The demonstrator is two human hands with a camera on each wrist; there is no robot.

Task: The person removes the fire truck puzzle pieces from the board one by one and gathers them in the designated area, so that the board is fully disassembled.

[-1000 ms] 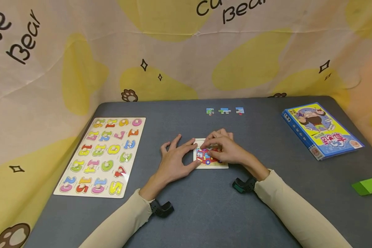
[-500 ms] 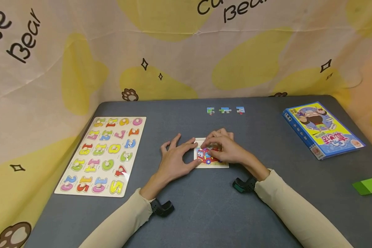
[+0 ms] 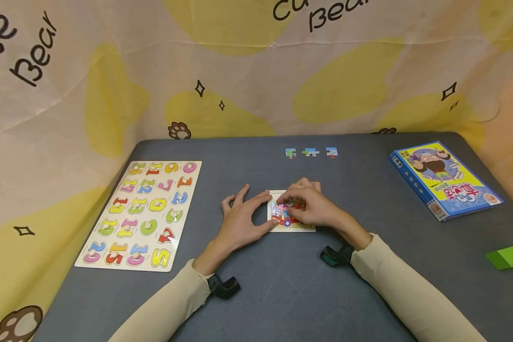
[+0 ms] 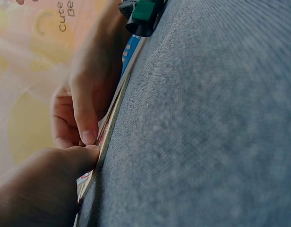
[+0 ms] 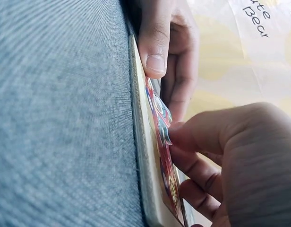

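A small jigsaw board [image 3: 297, 229] with a pale border and a red vehicle picture lies on the table between both hands. My left hand [image 3: 242, 221] spreads its fingers at the board's left side, its thumb pressing the lower left part and its index fingertip at the upper left corner. Over the board's upper right part, my right hand [image 3: 308, 205] has thumb and fingers curled together. In the right wrist view, these fingers pinch the edge of a jigsaw piece [image 5: 159, 111] that stands slightly raised from the picture. The right hand hides much of the board's right half.
Three loose jigsaw pieces [image 3: 310, 152] lie in a row beyond the board. A white number puzzle board [image 3: 164, 263] is on the left. To the right are a blue and yellow box [image 3: 446, 180] and a green block [image 3: 510, 256]. A patterned cloth [image 3: 239, 71] hangs behind the table.
Both hands keep nearly the same place. The right fingers have shifted very slightly over the board, and the picture beside them looks a little raised now.
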